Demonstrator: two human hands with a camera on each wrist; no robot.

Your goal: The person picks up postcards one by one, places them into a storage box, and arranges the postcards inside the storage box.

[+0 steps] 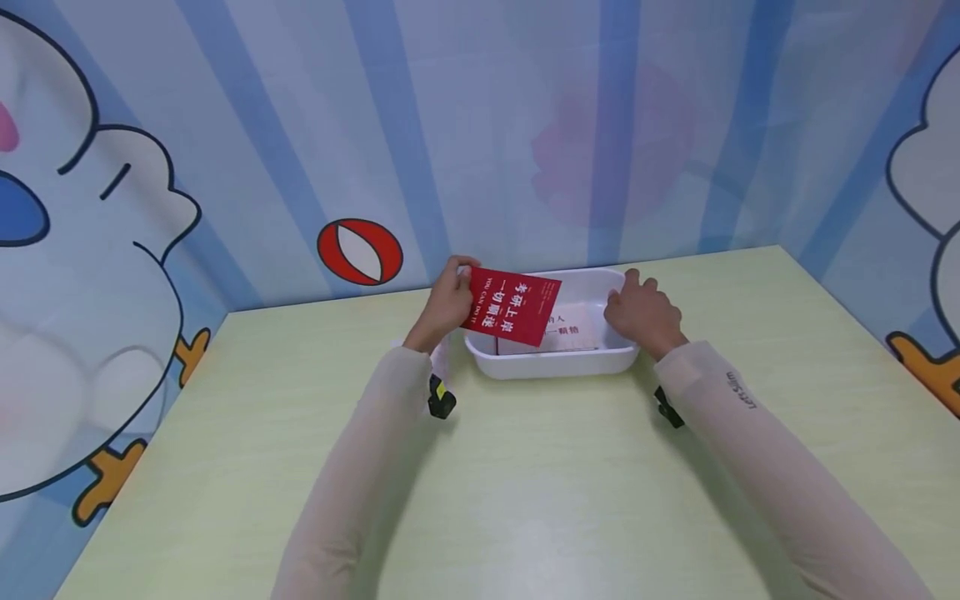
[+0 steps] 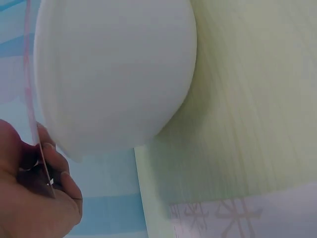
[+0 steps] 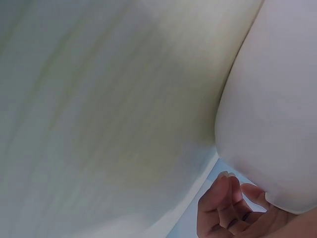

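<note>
A red card with white Chinese lettering and "YOU CAN DO IT" is tilted over the left part of a white plastic basin. My left hand pinches its left edge; the left wrist view shows the card edge-on between thumb and fingers. Inside the basin lies a pale card with dark Chinese characters, partly covered by the red one. At the basin's right end, my right hand holds the rim with curled fingers, seen beside the basin wall in the right wrist view.
A pale sheet with a pinkish pattern lies on the table left of the basin, mostly behind my left wrist in the head view. The light wooden table meets a blue striped cartoon backdrop just behind the basin.
</note>
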